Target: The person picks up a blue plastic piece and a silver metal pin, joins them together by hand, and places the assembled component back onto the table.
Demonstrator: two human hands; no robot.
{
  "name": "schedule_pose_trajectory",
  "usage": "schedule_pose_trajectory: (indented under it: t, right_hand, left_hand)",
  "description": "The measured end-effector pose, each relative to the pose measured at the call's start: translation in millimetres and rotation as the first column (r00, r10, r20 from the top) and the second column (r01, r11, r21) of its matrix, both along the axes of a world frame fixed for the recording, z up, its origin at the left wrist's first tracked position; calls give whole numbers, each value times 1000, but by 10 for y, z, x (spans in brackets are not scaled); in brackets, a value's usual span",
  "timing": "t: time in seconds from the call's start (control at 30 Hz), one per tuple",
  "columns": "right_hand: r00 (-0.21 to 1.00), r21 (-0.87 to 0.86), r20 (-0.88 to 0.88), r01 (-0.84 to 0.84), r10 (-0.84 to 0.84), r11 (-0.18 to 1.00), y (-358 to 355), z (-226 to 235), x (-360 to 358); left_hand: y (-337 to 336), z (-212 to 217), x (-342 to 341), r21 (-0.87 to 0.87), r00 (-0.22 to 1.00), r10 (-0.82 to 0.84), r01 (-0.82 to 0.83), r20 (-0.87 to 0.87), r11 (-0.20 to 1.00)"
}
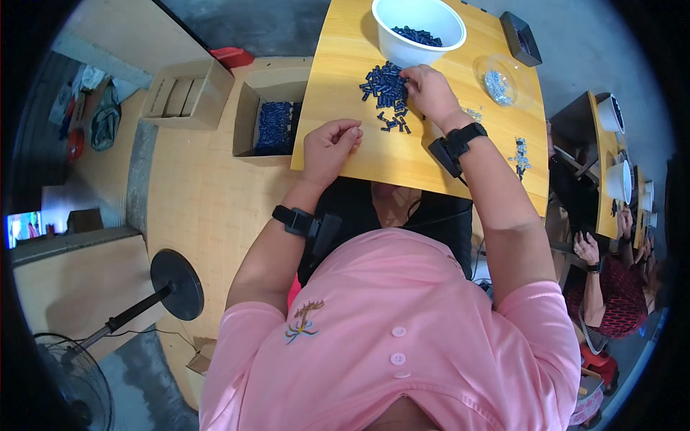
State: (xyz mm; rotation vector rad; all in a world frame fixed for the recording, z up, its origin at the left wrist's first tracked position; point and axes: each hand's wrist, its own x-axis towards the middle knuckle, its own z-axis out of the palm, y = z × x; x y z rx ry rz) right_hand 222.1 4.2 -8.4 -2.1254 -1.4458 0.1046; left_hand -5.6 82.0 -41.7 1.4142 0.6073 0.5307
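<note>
One fisheye head camera looks steeply down from close above: wooden board (pixel 431 144) at upper centre, pink shirt (pixel 388 337) filling the bottom.

A pale yellow wooden board (pixel 431 154) is seen, strewn with dark blue small parts (pixel 386 90). More of the same blue fills a white bowl (pixel 417 32) at the far side and a tan cardboard box (pixel 269 118) at the left. Black wristbands (pixel 467 136) are worn, with a plain pink shirt (pixel 402 337) bearing a small embroidered motif.
</note>
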Motion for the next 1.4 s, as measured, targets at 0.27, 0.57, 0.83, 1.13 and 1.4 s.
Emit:
schedule_pose_trajectory:
  t: [0.27, 0.57, 0.83, 1.13, 1.4]
  right_hand:
    - [1000, -12, 1, 21, -21, 1000, 14, -79, 35]
    - [994, -58, -40, 101, -103, 993, -292, -10, 33]
    - [991, -21, -60, 115, -116, 993, -526, 49, 80]
    - [983, -62, 4, 184, -184, 981, -132, -51, 55]
    - [968, -218, 63, 249, -241, 944, -81, -13, -4]
  left_hand:
    - [-33, -3, -4, 50, 1000, 17, -17, 0, 999]
    - [-18, -54, 23, 66, 998, 64, -66, 24, 996]
    - [-21, -28, 18, 70, 998, 60, -62, 28, 996]
    - [-37, -24, 21, 24, 998, 64, -64, 27, 998]
    - [-19, -3, 20, 17, 997, 61, -62, 41, 998]
